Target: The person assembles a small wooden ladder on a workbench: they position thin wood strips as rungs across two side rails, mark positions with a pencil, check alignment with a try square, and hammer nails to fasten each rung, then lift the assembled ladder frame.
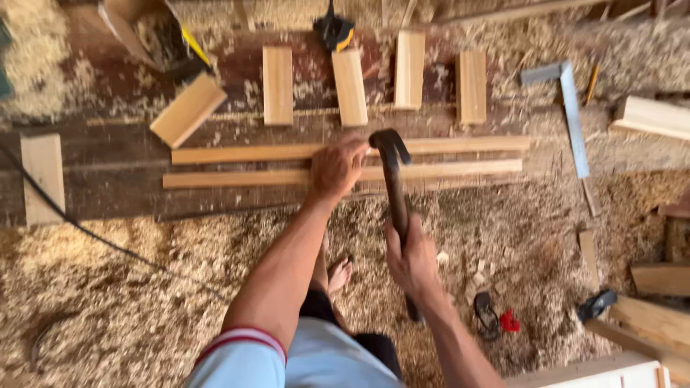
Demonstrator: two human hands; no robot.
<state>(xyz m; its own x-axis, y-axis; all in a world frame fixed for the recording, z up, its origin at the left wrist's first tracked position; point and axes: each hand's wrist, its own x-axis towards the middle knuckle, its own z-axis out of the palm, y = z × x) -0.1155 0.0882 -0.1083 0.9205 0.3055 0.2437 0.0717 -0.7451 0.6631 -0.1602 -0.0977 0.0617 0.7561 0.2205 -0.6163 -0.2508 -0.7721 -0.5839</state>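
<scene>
The right hand (411, 260) is closed tight around the dark handle of a claw hammer (394, 188), gripping it about halfway down. The handle runs near to far, almost straight up the view, and the black head sits at the far end, just above the upper wooden strip (244, 153). The left hand (336, 167) rests on the two long strips, its fingers curled down onto the wood where the upper strip and the lower wooden strip (237, 178) lie side by side; whether it pinches a nail or anything small cannot be told, since the fingertips are blurred. The hammer head hangs just right of that hand, nearly touching it, so the left hand is the one nearer the wood.

Both strips lie with their long axes running left to right across the dark plank surface (115, 172), crossing the hammer handle at close to a right angle. Beyond them, four short pale boards stand in a row, among them a short board (277, 85) directly far of the left hand, while another angled block (188, 110) lies off to the left. A metal try square (572, 115) lies far right, beside a pencil (591, 83). A black cable (93, 233) trails across the sawdust floor (129, 302) on the left, and a bare foot (338, 274) shows between the arms.
</scene>
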